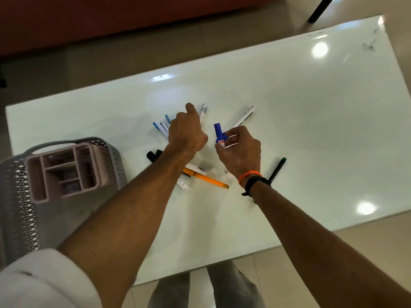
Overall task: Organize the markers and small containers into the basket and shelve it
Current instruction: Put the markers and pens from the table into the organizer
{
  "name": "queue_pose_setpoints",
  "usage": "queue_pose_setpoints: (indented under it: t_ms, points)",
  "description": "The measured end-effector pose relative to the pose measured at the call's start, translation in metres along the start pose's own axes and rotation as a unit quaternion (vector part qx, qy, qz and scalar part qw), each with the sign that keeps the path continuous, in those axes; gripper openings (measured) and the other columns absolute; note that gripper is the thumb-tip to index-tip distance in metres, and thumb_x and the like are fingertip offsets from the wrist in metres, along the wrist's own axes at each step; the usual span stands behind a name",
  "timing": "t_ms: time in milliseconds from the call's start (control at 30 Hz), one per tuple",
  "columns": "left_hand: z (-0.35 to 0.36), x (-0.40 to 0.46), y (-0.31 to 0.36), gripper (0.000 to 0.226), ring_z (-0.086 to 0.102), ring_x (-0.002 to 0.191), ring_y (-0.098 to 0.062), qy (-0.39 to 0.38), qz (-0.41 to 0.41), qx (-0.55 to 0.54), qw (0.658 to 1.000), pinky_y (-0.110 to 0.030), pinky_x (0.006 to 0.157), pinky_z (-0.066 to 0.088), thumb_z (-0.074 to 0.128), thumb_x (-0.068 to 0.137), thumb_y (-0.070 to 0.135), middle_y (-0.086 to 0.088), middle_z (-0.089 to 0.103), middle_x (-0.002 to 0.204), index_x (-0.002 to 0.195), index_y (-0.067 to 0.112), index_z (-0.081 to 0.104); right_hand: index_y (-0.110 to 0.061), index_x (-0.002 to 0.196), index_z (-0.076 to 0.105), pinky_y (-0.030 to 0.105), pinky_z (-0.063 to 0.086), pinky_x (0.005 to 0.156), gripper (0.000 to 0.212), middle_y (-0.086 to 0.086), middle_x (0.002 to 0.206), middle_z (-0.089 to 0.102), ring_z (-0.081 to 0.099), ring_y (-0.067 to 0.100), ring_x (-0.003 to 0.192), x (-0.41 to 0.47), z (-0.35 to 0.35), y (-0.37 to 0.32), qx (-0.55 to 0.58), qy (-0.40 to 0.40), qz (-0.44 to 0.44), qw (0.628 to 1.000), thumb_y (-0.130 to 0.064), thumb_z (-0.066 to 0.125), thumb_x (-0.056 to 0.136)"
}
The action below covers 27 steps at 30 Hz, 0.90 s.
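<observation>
Markers and pens lie scattered on the white table [289, 130]. My right hand [241, 150] grips a blue-capped marker [219, 133] just above the tabletop. My left hand [186, 132] hovers over the pile with fingers curled and the index finger stretched toward a white marker [203, 112]; I cannot see anything held in it. Blue-capped markers [161, 126], black caps [153, 155], an orange pen [206, 178], a green-capped marker [278, 170] and another white marker [244, 117] lie around. A grey perforated basket [17, 196] at the left table edge holds a pink compartment organizer [64, 165].
The table's near edge runs above my legs, with tiled floor [133, 52] beyond the far edge. A dark chair leg [320, 10] stands at the top right. Black scribbles [369, 46] mark the table's far right corner.
</observation>
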<state>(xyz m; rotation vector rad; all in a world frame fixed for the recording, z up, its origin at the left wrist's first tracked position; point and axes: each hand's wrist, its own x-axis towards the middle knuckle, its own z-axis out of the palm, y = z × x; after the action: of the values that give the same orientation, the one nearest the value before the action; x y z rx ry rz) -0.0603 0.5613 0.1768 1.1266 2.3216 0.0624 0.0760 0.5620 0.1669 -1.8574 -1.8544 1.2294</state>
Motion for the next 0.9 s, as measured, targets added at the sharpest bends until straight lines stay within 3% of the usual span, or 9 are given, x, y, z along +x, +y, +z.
queue_pose_setpoints:
  t_ms: [100, 233, 367, 467, 567, 633, 733, 800, 900]
  points:
    - [-0.014, -0.011, -0.004, 0.047, 0.065, 0.102, -0.029, 0.028, -0.009, -0.123, 0.992, -0.034, 0.081, 0.055, 0.072, 0.082, 0.021, -0.013, 0.065, 0.112, 0.118, 0.014, 0.043, -0.016, 0.103, 0.059, 0.012, 0.040, 0.065, 0.032, -0.001, 0.092, 0.073, 0.068, 0.016, 0.080, 0.000, -0.004, -0.009, 0.028, 0.016, 0.003, 0.999, -0.026, 0.073, 0.076]
    - [-0.042, -0.033, -0.024, 0.015, 0.067, 0.081, -0.017, 0.047, -0.035, -0.286, 0.956, -0.029, 0.074, 0.057, 0.061, 0.087, 0.012, -0.003, 0.071, 0.095, 0.100, 0.017, 0.068, -0.014, 0.106, 0.060, 0.015, 0.049, 0.072, 0.035, -0.003, 0.087, 0.071, 0.069, 0.013, 0.076, -0.007, -0.012, -0.031, 0.060, 0.023, -0.006, 0.998, -0.025, 0.076, 0.077]
    - [-0.066, -0.051, -0.051, 0.027, 0.068, 0.078, -0.015, 0.008, -0.075, -0.423, 0.903, -0.034, 0.085, 0.058, 0.048, 0.093, 0.003, -0.007, 0.071, 0.103, 0.100, 0.015, 0.072, -0.015, 0.106, 0.060, 0.037, 0.056, 0.087, 0.036, -0.011, 0.078, 0.066, 0.067, 0.006, 0.068, -0.019, -0.013, -0.060, 0.071, 0.002, -0.037, 0.997, -0.026, 0.077, 0.076]
    - [-0.082, -0.067, -0.072, 0.034, 0.068, 0.099, -0.022, 0.010, -0.054, -0.445, 0.894, -0.033, 0.088, 0.057, 0.049, 0.088, -0.009, -0.007, 0.069, 0.112, 0.098, 0.016, 0.070, -0.015, 0.106, 0.059, 0.028, 0.057, 0.078, 0.036, -0.009, 0.079, 0.067, 0.063, -0.002, 0.064, -0.029, -0.009, -0.081, 0.084, -0.018, -0.052, 0.995, -0.025, 0.077, 0.077]
    - [-0.091, -0.084, -0.095, 0.047, 0.069, 0.093, -0.019, 0.026, -0.039, -0.416, 0.908, -0.029, 0.083, 0.057, 0.059, 0.079, -0.016, -0.002, 0.070, 0.103, 0.088, 0.029, 0.066, -0.015, 0.108, 0.060, 0.014, 0.052, 0.067, 0.036, -0.005, 0.082, 0.068, 0.063, -0.002, 0.064, -0.040, 0.000, -0.100, 0.088, -0.036, -0.074, 0.993, -0.024, 0.077, 0.078]
    - [-0.096, -0.095, -0.112, 0.048, 0.068, 0.083, -0.015, 0.056, -0.046, -0.399, 0.914, -0.024, 0.078, 0.058, 0.066, 0.076, -0.014, 0.003, 0.069, 0.092, 0.083, 0.034, 0.064, -0.015, 0.108, 0.061, 0.012, 0.051, 0.066, 0.035, -0.006, 0.082, 0.067, 0.063, -0.002, 0.065, -0.049, 0.010, -0.111, 0.082, -0.049, -0.089, 0.991, -0.024, 0.077, 0.078]
    - [-0.107, -0.111, -0.132, 0.028, 0.066, 0.074, -0.010, 0.102, -0.056, -0.434, 0.894, -0.015, 0.063, 0.056, 0.073, 0.079, 0.001, -0.001, 0.070, 0.085, 0.091, 0.025, 0.068, -0.015, 0.107, 0.063, 0.008, 0.050, 0.065, 0.032, -0.010, 0.079, 0.065, 0.062, -0.004, 0.063, -0.061, 0.028, -0.126, 0.074, -0.069, -0.110, 0.989, -0.023, 0.076, 0.079]
    - [-0.111, -0.120, -0.148, 0.019, 0.066, 0.070, -0.011, 0.125, -0.078, -0.450, 0.881, -0.019, 0.058, 0.057, 0.073, 0.083, 0.014, -0.003, 0.071, 0.083, 0.101, 0.022, 0.071, -0.015, 0.107, 0.065, 0.002, 0.047, 0.064, 0.030, -0.014, 0.076, 0.064, 0.061, -0.006, 0.061, -0.070, 0.042, -0.136, 0.067, -0.076, -0.130, 0.986, -0.024, 0.076, 0.079]
    - [-0.115, -0.132, -0.173, 0.021, 0.064, 0.065, -0.013, 0.159, -0.108, -0.427, 0.884, -0.037, 0.071, 0.060, 0.071, 0.083, 0.033, -0.004, 0.074, 0.082, 0.101, 0.022, 0.075, -0.015, 0.105, 0.068, 0.004, 0.046, 0.069, 0.028, -0.011, 0.079, 0.065, 0.059, -0.008, 0.061, -0.082, 0.062, -0.148, 0.059, -0.081, -0.156, 0.983, -0.024, 0.075, 0.079]
